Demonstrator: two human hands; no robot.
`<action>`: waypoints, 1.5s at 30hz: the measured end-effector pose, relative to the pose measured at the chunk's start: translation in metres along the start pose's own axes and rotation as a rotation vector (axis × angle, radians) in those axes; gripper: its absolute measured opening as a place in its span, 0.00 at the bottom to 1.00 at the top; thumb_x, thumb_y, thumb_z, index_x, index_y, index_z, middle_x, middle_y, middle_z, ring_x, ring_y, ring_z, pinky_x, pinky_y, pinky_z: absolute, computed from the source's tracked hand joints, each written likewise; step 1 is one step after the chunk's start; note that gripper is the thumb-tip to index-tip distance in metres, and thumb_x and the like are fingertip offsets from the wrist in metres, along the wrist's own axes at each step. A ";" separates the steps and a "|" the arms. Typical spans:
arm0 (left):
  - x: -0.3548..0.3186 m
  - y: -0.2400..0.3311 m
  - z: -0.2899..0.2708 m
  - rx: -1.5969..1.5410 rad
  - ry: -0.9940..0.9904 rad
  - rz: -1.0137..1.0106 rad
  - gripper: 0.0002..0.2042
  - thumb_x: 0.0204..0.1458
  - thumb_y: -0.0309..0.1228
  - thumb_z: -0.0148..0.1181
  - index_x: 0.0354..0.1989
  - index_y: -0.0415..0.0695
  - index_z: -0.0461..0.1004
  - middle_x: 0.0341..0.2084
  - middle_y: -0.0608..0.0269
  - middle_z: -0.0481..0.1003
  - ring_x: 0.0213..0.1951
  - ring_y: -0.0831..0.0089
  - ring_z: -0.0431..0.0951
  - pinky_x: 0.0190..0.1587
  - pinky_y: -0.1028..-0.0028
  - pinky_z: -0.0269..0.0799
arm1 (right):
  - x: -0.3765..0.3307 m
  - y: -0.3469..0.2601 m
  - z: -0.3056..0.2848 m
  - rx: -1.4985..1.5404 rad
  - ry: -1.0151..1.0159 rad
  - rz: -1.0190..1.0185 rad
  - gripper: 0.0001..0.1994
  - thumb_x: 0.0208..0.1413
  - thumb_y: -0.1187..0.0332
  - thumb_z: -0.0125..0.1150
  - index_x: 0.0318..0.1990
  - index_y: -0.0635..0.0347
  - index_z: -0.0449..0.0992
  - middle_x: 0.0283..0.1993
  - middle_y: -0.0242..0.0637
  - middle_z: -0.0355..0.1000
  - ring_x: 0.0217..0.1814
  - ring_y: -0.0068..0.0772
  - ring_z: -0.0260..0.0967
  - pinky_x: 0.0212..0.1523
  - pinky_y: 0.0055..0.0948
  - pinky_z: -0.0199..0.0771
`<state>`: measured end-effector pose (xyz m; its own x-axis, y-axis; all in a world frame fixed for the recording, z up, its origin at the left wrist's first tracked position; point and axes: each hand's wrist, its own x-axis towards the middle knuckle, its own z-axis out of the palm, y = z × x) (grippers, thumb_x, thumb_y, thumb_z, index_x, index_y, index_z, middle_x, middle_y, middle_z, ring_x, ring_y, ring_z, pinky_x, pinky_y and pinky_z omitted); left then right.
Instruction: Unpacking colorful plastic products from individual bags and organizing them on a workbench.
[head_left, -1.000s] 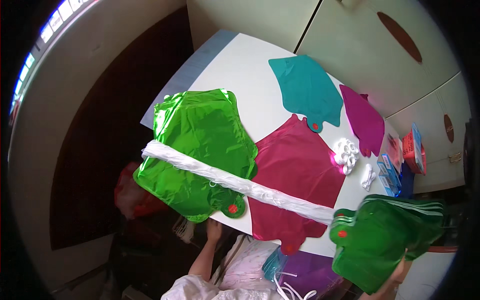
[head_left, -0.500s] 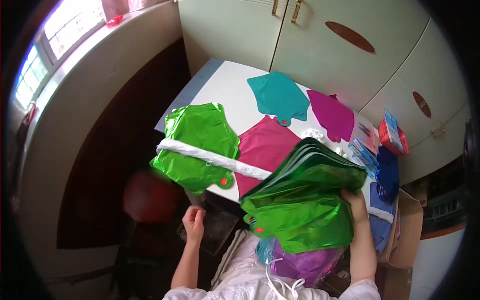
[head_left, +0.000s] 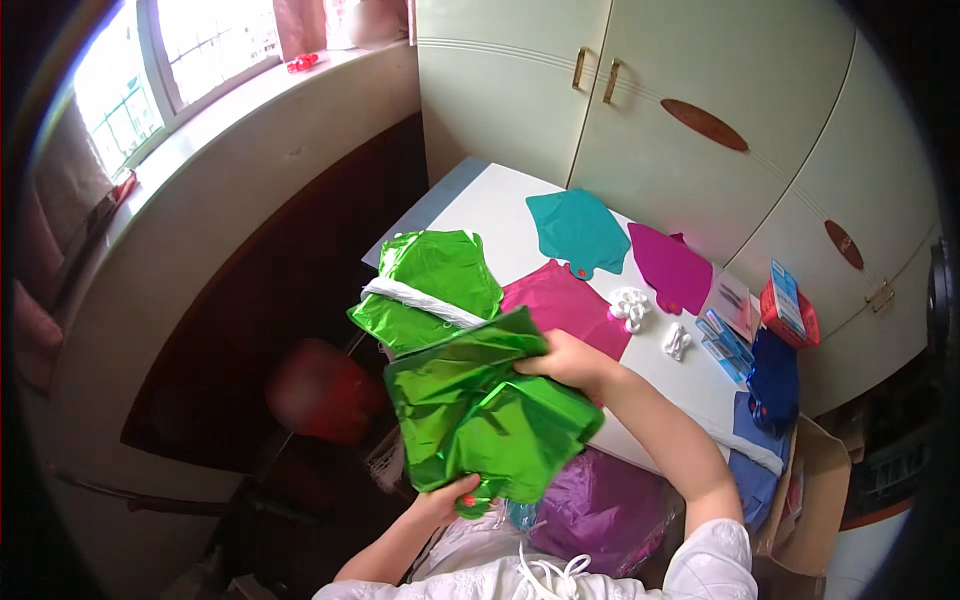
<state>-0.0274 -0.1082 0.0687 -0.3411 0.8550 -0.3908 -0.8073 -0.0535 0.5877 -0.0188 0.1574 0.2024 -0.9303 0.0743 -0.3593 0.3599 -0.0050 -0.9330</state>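
Note:
Above the table's near edge I hold a stack of shiny green foil sheets [head_left: 455,405], shaped like flat, deflated balloons. My left hand [head_left: 447,498] is closed on its lower edge, by a small lobe with a red dot. At the upper right edge my right hand [head_left: 567,360] grips the same stack, thumb on top. Behind it, a similar green foil pile [head_left: 450,260] lies on the table with a white string bundle [head_left: 425,302] across it. A pink foil piece [head_left: 560,300] is partly hidden by the stack.
On the white table [head_left: 505,195] lie a teal foil piece [head_left: 577,232], a magenta one [head_left: 668,265], white string coils [head_left: 629,307] and blue boxes [head_left: 725,345]. A red basket [head_left: 800,322] stands right, above a cardboard box [head_left: 815,480]. Purple foil [head_left: 600,510] lies near my lap.
The green stack has moved left and tilted upright. My left hand, free before, now grips its lower edge; my right hand has shifted to its upper edge. The view has swung slightly.

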 end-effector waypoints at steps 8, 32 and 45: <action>-0.009 0.011 -0.019 -0.064 0.169 0.308 0.14 0.52 0.27 0.52 0.47 0.39 0.65 0.37 0.54 0.72 0.32 0.65 0.75 0.29 0.66 0.75 | 0.129 0.005 -0.018 -0.618 0.304 -0.286 0.24 0.47 0.48 0.58 0.38 0.64 0.73 0.31 0.42 0.72 0.32 0.41 0.71 0.39 0.33 0.72; 0.097 0.073 0.070 -0.519 0.243 0.239 0.09 0.53 0.25 0.51 0.41 0.35 0.64 0.36 0.54 0.69 0.36 0.66 0.73 0.40 0.71 0.77 | 0.114 -0.050 -0.015 -0.831 0.197 -0.269 0.15 0.45 0.63 0.55 0.39 0.64 0.69 0.34 0.49 0.72 0.38 0.43 0.71 0.39 0.34 0.69; 0.205 0.110 0.050 -0.552 0.254 0.445 0.14 0.53 0.30 0.53 0.48 0.46 0.64 0.41 0.62 0.68 0.42 0.72 0.70 0.44 0.66 0.71 | 0.092 -0.048 0.010 -0.972 0.265 -0.361 0.14 0.49 0.61 0.53 0.40 0.57 0.66 0.36 0.48 0.72 0.40 0.50 0.70 0.40 0.43 0.68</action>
<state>-0.1627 0.0873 0.0886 -0.7383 0.5506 -0.3896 -0.6685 -0.6742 0.3138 -0.1220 0.1540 0.2137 -0.9900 0.1275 0.0599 0.0777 0.8487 -0.5232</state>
